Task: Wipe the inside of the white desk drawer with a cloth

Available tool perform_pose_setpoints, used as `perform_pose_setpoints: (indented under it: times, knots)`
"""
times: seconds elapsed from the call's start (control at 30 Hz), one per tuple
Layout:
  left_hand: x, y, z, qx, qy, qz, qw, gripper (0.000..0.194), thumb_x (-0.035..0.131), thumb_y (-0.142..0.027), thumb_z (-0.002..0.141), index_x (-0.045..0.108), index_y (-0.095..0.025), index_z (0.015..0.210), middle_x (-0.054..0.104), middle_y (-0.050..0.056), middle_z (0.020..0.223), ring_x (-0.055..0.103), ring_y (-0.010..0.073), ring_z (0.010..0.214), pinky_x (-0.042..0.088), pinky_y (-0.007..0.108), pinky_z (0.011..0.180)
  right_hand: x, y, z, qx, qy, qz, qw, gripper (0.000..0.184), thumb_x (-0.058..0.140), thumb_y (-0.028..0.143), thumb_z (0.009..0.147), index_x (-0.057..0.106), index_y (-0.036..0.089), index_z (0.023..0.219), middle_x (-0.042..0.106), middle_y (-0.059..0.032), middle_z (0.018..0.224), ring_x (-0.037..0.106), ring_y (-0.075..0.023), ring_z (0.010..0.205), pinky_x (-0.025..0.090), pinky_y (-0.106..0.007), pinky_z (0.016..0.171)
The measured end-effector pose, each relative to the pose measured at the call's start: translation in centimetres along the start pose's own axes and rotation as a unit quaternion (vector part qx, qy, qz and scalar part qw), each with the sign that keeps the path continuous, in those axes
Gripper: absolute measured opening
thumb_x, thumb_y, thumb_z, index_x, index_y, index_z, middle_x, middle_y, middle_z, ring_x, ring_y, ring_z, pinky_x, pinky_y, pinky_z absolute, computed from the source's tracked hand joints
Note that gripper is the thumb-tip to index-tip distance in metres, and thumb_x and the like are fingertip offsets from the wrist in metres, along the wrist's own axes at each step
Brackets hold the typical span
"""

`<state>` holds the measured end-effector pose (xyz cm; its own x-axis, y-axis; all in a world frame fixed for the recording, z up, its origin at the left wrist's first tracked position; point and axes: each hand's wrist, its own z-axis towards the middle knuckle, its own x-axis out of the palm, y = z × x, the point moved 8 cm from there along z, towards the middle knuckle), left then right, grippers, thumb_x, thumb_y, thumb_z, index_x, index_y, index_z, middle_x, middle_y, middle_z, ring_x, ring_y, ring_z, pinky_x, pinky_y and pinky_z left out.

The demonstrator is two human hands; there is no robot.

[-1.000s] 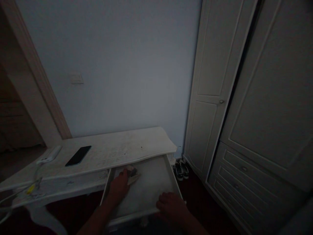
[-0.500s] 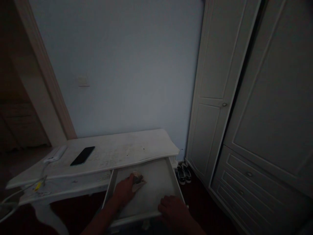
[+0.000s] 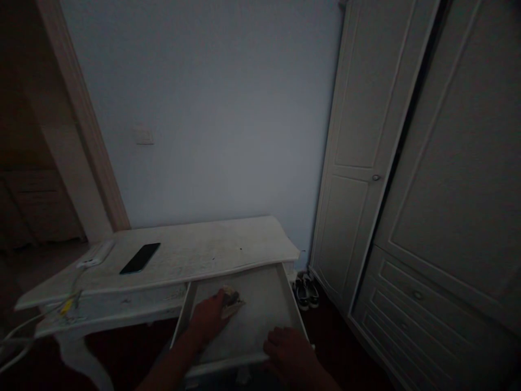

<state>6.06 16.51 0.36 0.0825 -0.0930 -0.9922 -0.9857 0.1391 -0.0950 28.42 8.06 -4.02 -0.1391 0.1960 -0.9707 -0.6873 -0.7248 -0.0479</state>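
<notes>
A shallow white drawer [image 3: 260, 326] is pulled out of the white desk [image 3: 228, 239]. Inside it, my left hand [image 3: 209, 317] is closed around a small crumpled beige and dark cloth [image 3: 232, 302], pressed to the drawer's bottom left of its middle. My fingers and the dim light hide part of the cloth. At the drawer's front right corner, my right hand [image 3: 290, 350] has its fingers curled over the front edge.
On the desktop's left lie a dark phone [image 3: 140, 258] and a white power strip [image 3: 95, 254] with a cable. Dark shoes [image 3: 306, 291] stand on the floor right of the desk. A tall wardrobe [image 3: 354, 212] fills the right side.
The view has shifted slightly. My left hand and the cloth stay at nearly the same spot in the drawer, and my right hand still holds the front edge.
</notes>
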Motion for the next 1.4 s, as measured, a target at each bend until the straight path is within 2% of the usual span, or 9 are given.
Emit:
perform_pose_setpoints:
  times: [0.23,0.37,0.47,0.63,0.77,1.1,1.27,1.4]
  knots:
    - [-0.06,-0.04,-0.03,0.011,-0.024,0.011,1.000,0.058,0.061,-0.034,0.091,0.053,-0.023,0.147,0.072,0.012,0.134,0.068,0.0287,0.122,0.049,0.037,0.101,-0.35,-0.02,0.07,0.016,0.024,0.017,0.999,0.037,0.066,0.059,0.097,0.062,0.022,0.098,0.071,-0.0044,0.100,0.063,-0.0238,0.095,0.044,-0.034,0.078]
    - [0.09,-0.07,0.04,0.015,-0.053,0.031,0.998,0.056,0.064,-0.031,0.089,0.058,-0.022,0.143,0.062,0.013,0.147,0.055,0.0317,0.136,0.040,0.042,0.114,-0.44,0.13,0.11,0.010,0.030,0.014,0.999,0.035,0.067,0.057,0.096,0.062,0.023,0.099,0.071,-0.0040,0.101,0.063,-0.0236,0.095,0.045,-0.033,0.077]
    - [0.32,0.04,0.17,0.010,-0.062,0.039,0.997,0.057,0.064,-0.031,0.090,0.057,-0.024,0.146,0.055,0.013,0.155,0.047,0.0329,0.144,0.038,0.044,0.116,-0.22,0.05,0.15,0.015,0.022,0.009,1.000,0.036,0.069,0.058,0.095,0.062,0.023,0.100,0.071,-0.0037,0.101,0.063,-0.0235,0.093,0.045,-0.033,0.076]
    - [0.40,0.02,0.17,-0.002,-0.062,0.041,0.997,0.061,0.065,-0.029,0.089,0.054,-0.024,0.148,0.051,0.014,0.157,0.049,0.0325,0.140,0.045,0.042,0.109,0.39,-0.09,0.07,0.011,0.016,0.007,1.000,0.034,0.069,0.056,0.095,0.060,0.023,0.097,0.070,-0.0033,0.099,0.063,-0.0226,0.092,0.046,-0.033,0.076]
    - [0.37,0.07,0.08,-0.021,-0.067,0.049,0.996,0.057,0.060,-0.025,0.091,0.055,-0.023,0.148,0.053,0.015,0.153,0.055,0.0330,0.131,0.048,0.043,0.103,0.45,-0.16,-0.05,0.001,0.012,0.004,1.000,0.034,0.069,0.055,0.095,0.060,0.023,0.100,0.070,-0.0033,0.100,0.064,-0.0227,0.093,0.046,-0.032,0.076]
    - [0.18,-0.03,0.25,-0.034,-0.063,0.055,0.996,0.055,0.060,-0.021,0.091,0.056,-0.021,0.146,0.059,0.016,0.144,0.058,0.0326,0.125,0.050,0.040,0.096,-0.16,0.08,0.12,0.006,0.005,-0.010,1.000,0.038,0.074,0.057,0.090,0.059,0.023,0.096,0.071,-0.0033,0.098,0.064,-0.0233,0.092,0.044,-0.032,0.075]
    - [0.38,0.06,0.41,-0.040,-0.063,0.055,0.996,0.060,0.062,-0.021,0.089,0.054,-0.021,0.149,0.059,0.017,0.144,0.058,0.0337,0.126,0.051,0.041,0.096,-0.21,0.00,0.01,0.004,0.003,-0.005,1.000,0.035,0.070,0.056,0.093,0.059,0.023,0.098,0.070,-0.0028,0.099,0.063,-0.0226,0.092,0.044,-0.032,0.075]
    - [0.36,0.06,0.33,-0.040,-0.064,0.054,0.996,0.066,0.059,-0.015,0.087,0.052,-0.024,0.151,0.059,0.014,0.144,0.058,0.0320,0.127,0.051,0.039,0.097,0.36,-0.11,0.03,0.003,0.007,0.006,1.000,0.035,0.068,0.057,0.095,0.059,0.023,0.099,0.069,-0.0030,0.098,0.062,-0.0224,0.092,0.044,-0.032,0.076]
